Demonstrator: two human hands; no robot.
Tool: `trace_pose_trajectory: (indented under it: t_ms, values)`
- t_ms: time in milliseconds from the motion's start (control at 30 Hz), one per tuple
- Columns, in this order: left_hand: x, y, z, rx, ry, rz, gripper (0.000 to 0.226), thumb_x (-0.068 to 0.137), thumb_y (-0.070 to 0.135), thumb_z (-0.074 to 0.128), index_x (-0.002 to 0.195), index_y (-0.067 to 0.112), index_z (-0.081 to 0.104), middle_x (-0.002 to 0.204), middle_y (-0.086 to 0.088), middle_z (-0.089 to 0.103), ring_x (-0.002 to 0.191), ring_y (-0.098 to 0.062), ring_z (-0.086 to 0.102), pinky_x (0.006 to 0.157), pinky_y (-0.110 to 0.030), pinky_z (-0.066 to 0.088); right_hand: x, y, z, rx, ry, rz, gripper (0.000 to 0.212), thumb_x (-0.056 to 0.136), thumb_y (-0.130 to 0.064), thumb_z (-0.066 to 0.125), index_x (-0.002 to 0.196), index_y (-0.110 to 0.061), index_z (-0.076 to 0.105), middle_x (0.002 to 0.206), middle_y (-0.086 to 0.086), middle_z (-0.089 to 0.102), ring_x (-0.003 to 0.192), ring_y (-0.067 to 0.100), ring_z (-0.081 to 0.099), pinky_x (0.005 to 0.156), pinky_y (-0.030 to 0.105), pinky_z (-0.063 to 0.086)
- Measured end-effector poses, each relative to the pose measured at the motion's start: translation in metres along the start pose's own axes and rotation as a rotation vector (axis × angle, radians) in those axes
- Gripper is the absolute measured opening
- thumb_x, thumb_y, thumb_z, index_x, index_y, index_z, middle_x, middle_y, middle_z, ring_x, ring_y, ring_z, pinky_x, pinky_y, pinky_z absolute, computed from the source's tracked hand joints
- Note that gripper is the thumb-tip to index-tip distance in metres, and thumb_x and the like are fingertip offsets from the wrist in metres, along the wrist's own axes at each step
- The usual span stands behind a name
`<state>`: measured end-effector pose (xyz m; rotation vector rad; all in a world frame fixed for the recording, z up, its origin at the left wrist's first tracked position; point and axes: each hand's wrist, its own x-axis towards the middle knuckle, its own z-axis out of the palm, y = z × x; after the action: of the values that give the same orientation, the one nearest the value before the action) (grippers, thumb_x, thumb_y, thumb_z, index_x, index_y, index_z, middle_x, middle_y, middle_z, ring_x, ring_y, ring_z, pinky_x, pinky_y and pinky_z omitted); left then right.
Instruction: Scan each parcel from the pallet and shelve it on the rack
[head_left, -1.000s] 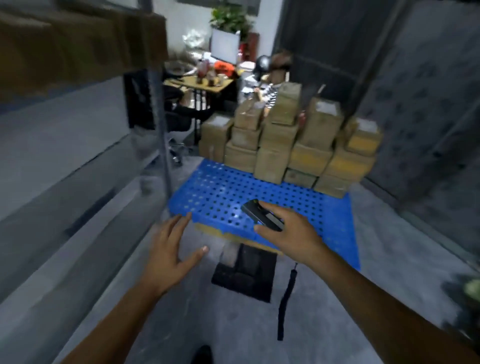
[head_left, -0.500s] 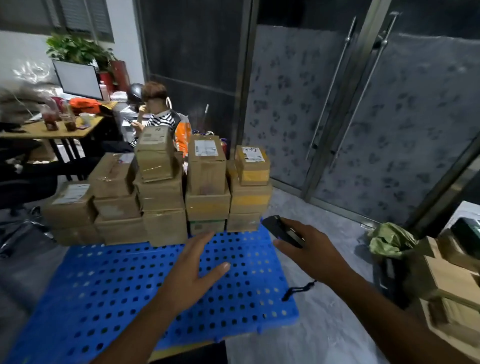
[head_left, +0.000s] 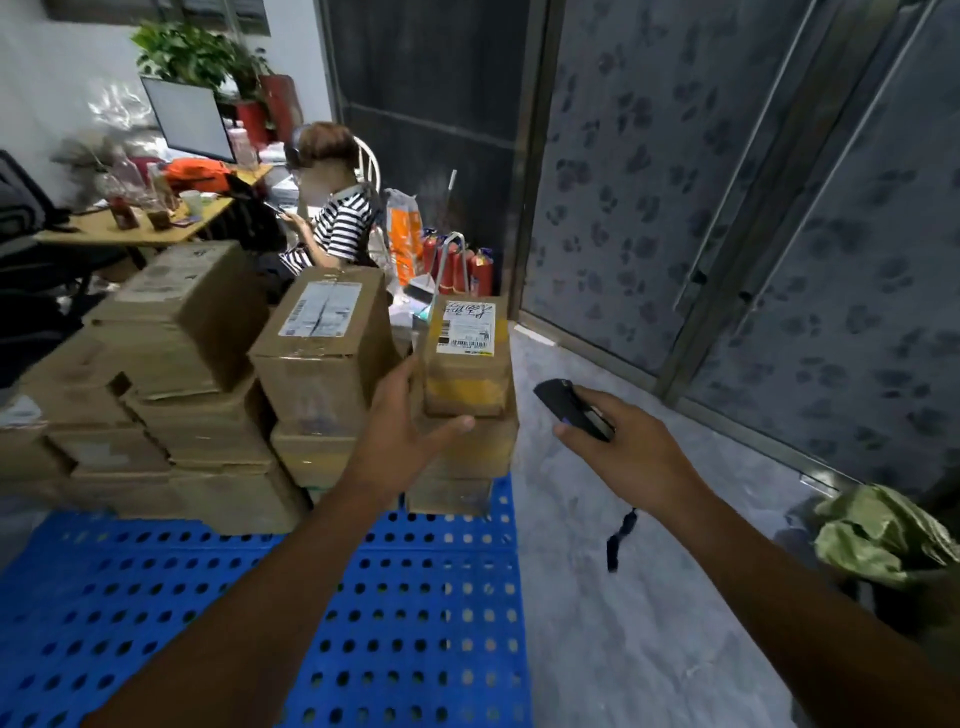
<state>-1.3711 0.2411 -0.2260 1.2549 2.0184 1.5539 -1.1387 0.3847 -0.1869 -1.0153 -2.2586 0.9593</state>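
Several brown cardboard parcels are stacked at the back of a blue perforated pallet (head_left: 415, 613). The top right parcel (head_left: 467, 358) is small, with a white barcode label and yellow tape. My left hand (head_left: 410, 431) is open and reaches its front left corner, fingers spread, thumb under its lower edge. My right hand (head_left: 618, 447) holds a black handheld scanner (head_left: 571, 408) to the right of that parcel, pointing toward it, with a wrist strap hanging below. A taller labelled parcel (head_left: 322, 353) stands just left. The rack is out of view.
A person in a striped shirt (head_left: 337, 228) sits behind the parcels at a desk (head_left: 140, 228) with a monitor and bottles. Red fire extinguishers (head_left: 457, 265) stand by the dark wall. Patterned glass doors run along the right. A green bag (head_left: 878, 535) lies at the right on grey floor.
The view has swung from the rack to the pallet and closed in on the stack. My left hand has moved forward to the top right parcel; my right hand has followed with the scanner.
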Motion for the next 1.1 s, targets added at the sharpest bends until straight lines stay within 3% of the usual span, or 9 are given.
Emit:
trace_pose_trajectory:
  t_ms: [167,300,367,467,600,700,833,933,1100]
  values:
    - [0.037,-0.012,0.022,-0.021,0.082,-0.061,0.118,0.067,0.048,0.09,0.16,0.033,0.019,0.155,0.018,0.03,0.134,0.019,0.032,0.103,-0.007,0.035,0.067,0.016,0.006,-0.025,-0.039,0.047,0.055,0.087,-0.051,0.069,0.138,-0.036,0.056,0.129,-0.011,0.063,0.104,0.007,0.058,0.083,0.021,0.045]
    - [0.059,-0.033,0.026,-0.101,0.054,-0.09,0.127,0.068,0.036,0.094,0.163,0.035,0.009,0.14,0.051,0.033,0.118,0.038,0.032,0.088,0.007,0.035,0.103,0.026,0.024,-0.048,-0.073,0.062,0.052,0.087,-0.051,0.069,0.136,-0.037,0.058,0.125,-0.012,0.063,0.103,0.007,0.056,0.079,0.018,0.041]
    - [0.066,-0.04,0.029,-0.066,0.03,-0.081,0.119,0.07,0.03,0.094,0.157,0.045,0.016,0.124,0.059,0.043,0.117,0.032,0.042,0.089,0.002,0.04,0.112,0.027,0.035,-0.037,-0.083,0.08,0.052,0.088,-0.051,0.069,0.137,-0.038,0.057,0.124,-0.012,0.063,0.11,0.01,0.059,0.08,0.019,0.043]
    - [0.069,-0.037,0.039,-0.117,0.088,-0.087,0.111,0.065,0.031,0.096,0.154,0.04,0.03,0.131,0.037,0.055,0.125,0.013,0.051,0.103,-0.016,0.047,0.118,0.026,0.044,-0.091,-0.065,0.041,0.059,0.09,-0.051,0.066,0.144,-0.031,0.052,0.135,-0.004,0.062,0.117,0.019,0.06,0.092,0.031,0.049]
    - [0.047,-0.025,0.053,-0.183,0.199,-0.031,0.102,0.068,0.021,0.095,0.153,0.026,0.038,0.142,0.016,0.055,0.129,0.006,0.053,0.1,-0.016,0.05,0.098,0.034,0.034,-0.081,-0.039,0.015,0.058,0.09,-0.055,0.062,0.144,-0.036,0.051,0.126,-0.002,0.066,0.089,0.012,0.062,0.076,0.027,0.052]
    - [0.01,-0.008,0.065,-0.205,0.3,-0.009,0.095,0.069,0.021,0.095,0.148,0.024,0.043,0.144,0.004,0.051,0.133,-0.004,0.052,0.098,-0.024,0.055,0.07,0.046,0.015,-0.076,-0.105,-0.003,0.06,0.089,-0.058,0.061,0.145,-0.04,0.048,0.128,0.0,0.063,0.108,0.016,0.062,0.089,0.031,0.053]
    - [-0.062,0.007,0.089,-0.213,0.353,-0.039,0.096,0.069,0.033,0.092,0.151,0.03,0.041,0.147,-0.002,0.049,0.136,-0.019,0.052,0.101,-0.043,0.056,0.019,0.065,-0.007,-0.008,-0.217,-0.087,0.056,0.089,-0.052,0.065,0.142,-0.041,0.052,0.123,-0.007,0.065,0.109,0.009,0.062,0.089,0.027,0.051]
    - [-0.133,0.008,0.108,-0.147,0.485,-0.058,0.089,0.07,0.033,0.091,0.147,0.035,0.046,0.144,0.001,0.046,0.139,-0.023,0.048,0.099,-0.041,0.057,-0.02,0.081,-0.008,0.026,-0.348,-0.115,0.056,0.089,-0.051,0.067,0.142,-0.042,0.052,0.121,-0.003,0.066,0.107,0.011,0.063,0.092,0.034,0.053]
    - [-0.238,-0.012,0.116,0.058,0.627,-0.065,0.088,0.072,0.04,0.091,0.147,0.033,0.046,0.144,-0.003,0.044,0.139,-0.026,0.047,0.091,-0.027,0.058,-0.066,0.087,0.022,0.055,-0.609,-0.128,0.05,0.089,-0.048,0.069,0.137,-0.043,0.057,0.123,-0.008,0.066,0.105,0.006,0.063,0.085,0.021,0.049]
